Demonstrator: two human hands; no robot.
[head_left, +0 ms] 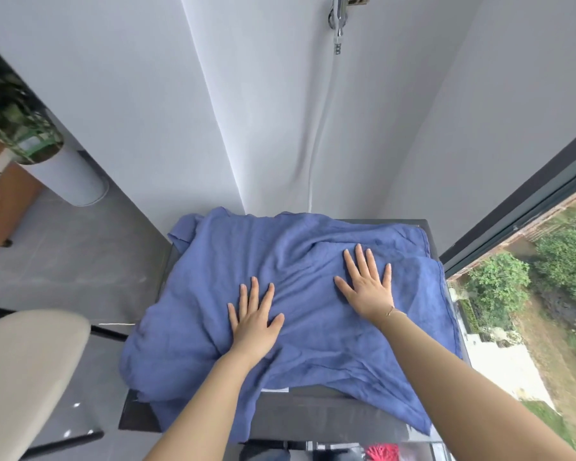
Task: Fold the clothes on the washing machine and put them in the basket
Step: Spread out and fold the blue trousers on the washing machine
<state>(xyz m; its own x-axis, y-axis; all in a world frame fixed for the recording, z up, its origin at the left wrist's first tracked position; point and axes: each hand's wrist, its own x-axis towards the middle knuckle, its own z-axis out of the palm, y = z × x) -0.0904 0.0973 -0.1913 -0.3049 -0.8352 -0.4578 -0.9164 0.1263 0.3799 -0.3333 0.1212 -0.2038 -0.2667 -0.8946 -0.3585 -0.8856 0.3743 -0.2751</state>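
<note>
Blue garment (300,294) spread over washing machine (313,407) top, both grips flat under spread fingers: left hand (255,322), right hand (368,287) pressing. Step: smoothing before fold. Next: pinch edge beyond right grip, fold across. Basket unseen.

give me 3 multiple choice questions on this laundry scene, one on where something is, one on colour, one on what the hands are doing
1. Where does the potted plant stand?
A. far left on the floor
B. on the washing machine
C. at the window on the right

2. What colour is the crumpled cloth garment spread over the dark grey washing machine top?
A. red
B. blue
C. white

3. What are the left hand and right hand doing?
A. both lifted in the air
B. pinching a sleeve
C. pressing flat on the garment, fingers spread

Answers: 1 A, its white pot sits at the left by the wall. 2 B, the fabric is blue all over. 3 C, both palms lie open on the cloth, no grip taken.
</note>
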